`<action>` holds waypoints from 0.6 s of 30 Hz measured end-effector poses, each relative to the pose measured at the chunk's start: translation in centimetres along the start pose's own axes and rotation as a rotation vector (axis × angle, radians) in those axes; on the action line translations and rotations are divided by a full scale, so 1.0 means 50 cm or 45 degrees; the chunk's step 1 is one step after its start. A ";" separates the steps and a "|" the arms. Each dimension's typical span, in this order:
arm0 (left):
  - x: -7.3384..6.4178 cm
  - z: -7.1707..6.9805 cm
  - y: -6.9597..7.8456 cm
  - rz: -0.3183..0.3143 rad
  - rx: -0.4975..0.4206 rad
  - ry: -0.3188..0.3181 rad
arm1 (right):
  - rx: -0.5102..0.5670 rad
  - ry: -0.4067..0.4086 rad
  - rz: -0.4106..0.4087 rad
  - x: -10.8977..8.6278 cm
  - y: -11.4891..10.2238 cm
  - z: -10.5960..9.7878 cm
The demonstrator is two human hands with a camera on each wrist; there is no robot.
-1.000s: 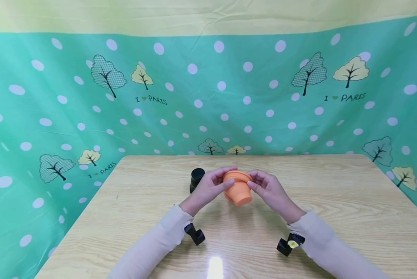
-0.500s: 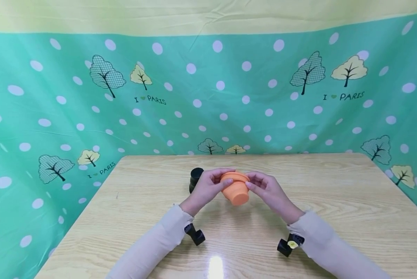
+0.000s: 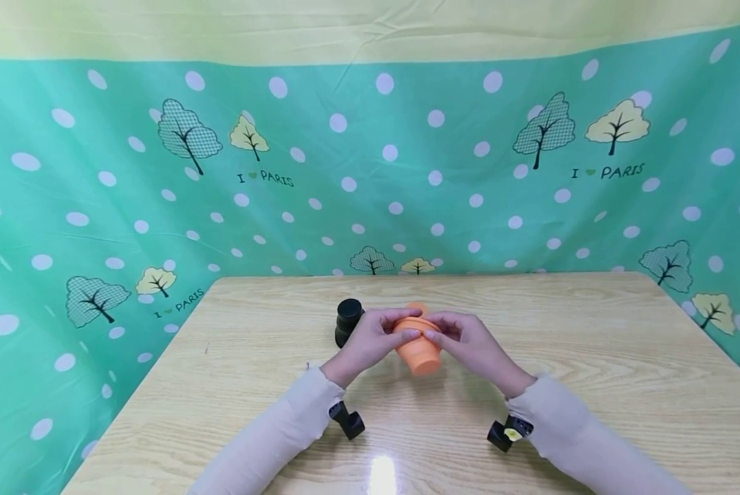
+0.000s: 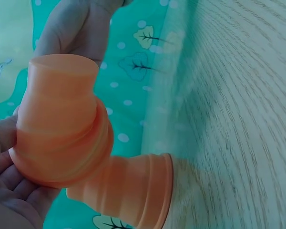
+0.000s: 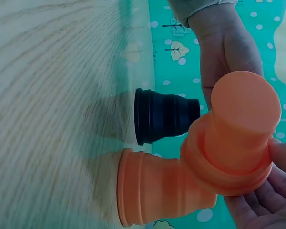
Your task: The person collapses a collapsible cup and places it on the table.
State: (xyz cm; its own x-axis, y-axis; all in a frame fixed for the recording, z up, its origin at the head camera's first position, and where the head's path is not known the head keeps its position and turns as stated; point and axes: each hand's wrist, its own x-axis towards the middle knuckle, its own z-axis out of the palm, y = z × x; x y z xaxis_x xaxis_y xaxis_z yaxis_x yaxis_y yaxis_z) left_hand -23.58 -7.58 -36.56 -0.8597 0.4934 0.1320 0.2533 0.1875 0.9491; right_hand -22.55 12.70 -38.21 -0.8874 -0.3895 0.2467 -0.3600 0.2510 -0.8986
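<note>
An orange collapsible cup, tilted with its round base toward me, is held above the table between both hands. My left hand grips its rim side from the left, thumb on the near side. From the right, my right hand grips the same rim, and the two thumbs almost meet in the head view. Ridged wall folds of the held cup show in the left wrist view. A second orange cup stands upside down on the table behind; the head view shows only its top. A black cup, also upside down, stands left of it.
The wooden table reaches back to a green polka-dot cloth with tree prints. Black wrist cameras hang below both sleeves. Part of the black cup is hidden behind the left hand in the head view.
Both hands have come down and nearer to me with the cup, and the thumbs have drawn closer together. The top of the orange cup behind now shows above the fingers.
</note>
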 end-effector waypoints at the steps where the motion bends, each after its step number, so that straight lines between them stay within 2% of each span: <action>1: 0.003 0.000 -0.006 -0.011 -0.002 0.001 | -0.007 -0.003 0.005 0.000 0.000 0.000; 5: 0.014 0.000 -0.031 -0.028 -0.013 0.015 | -0.028 -0.004 0.014 -0.001 0.001 0.000; 8: 0.017 0.000 -0.038 -0.018 -0.015 0.018 | -0.029 0.008 -0.005 0.000 0.002 0.001; 13: 0.017 -0.006 -0.042 0.046 -0.016 0.014 | -0.007 0.068 -0.043 0.001 0.005 0.004; 18: 0.015 -0.015 -0.039 0.106 -0.077 0.064 | 0.089 0.148 -0.041 -0.003 0.006 0.005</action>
State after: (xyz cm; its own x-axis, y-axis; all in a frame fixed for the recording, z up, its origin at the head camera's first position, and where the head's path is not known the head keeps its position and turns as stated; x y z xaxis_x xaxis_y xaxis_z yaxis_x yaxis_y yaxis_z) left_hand -25.05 -8.21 -38.10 -0.8583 0.4617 0.2241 0.2989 0.0949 0.9495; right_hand -22.45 12.63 -38.61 -0.9046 -0.2899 0.3124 -0.3713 0.1762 -0.9117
